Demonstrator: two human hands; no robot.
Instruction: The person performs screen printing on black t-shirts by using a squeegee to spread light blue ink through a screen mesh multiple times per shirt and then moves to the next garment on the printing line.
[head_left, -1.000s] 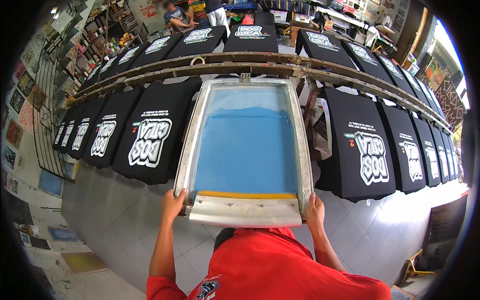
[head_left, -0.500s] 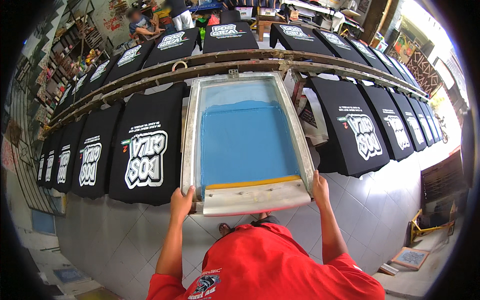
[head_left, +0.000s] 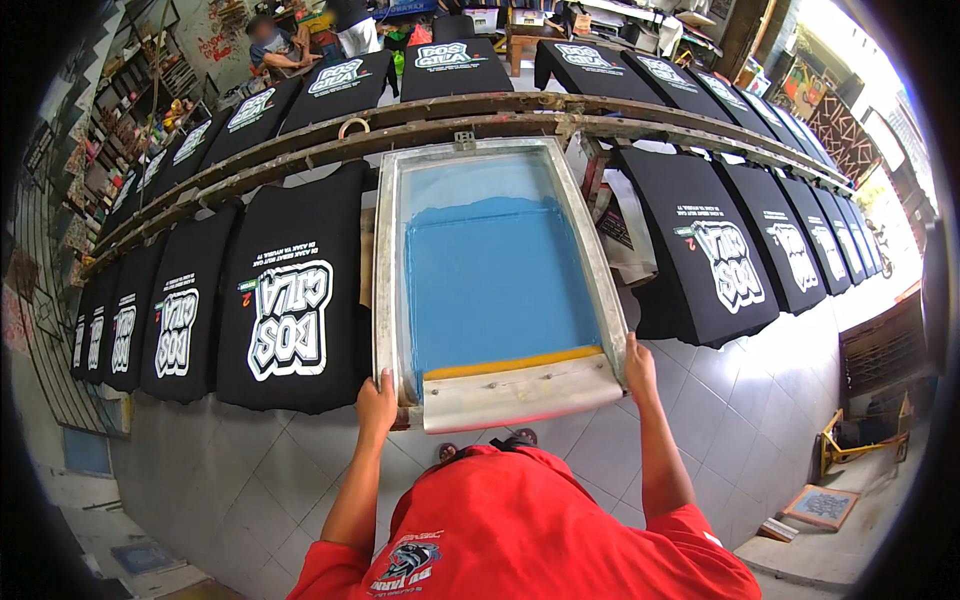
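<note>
Between my arms lies a screen-printing frame (head_left: 386, 262) with pale metal edges and a blue mesh (head_left: 498, 285). My left hand (head_left: 377, 405) is closed around the frame's near left corner, thumb along the side. At the near right corner, my right hand (head_left: 640, 370) grips the other side. A wide squeegee (head_left: 522, 396), pale with a yellow strip, rests across the near end of the mesh. The frame's far end meets a small hinge clamp (head_left: 464, 140) on a rail. Whatever lies beneath the mesh is hidden.
Printed black T-shirts flank the frame, one close on the left (head_left: 282, 290) and another on the right (head_left: 700, 245). Long rails (head_left: 420, 128) run behind, with more shirts beyond. A person (head_left: 280, 45) sits far back left, another stands beside. A small framed screen (head_left: 822, 505) lies lower right.
The frame's near end and the squeegee sit slightly farther right in view, and my left hand has shifted right with them. Both hands keep their hold on the frame.
</note>
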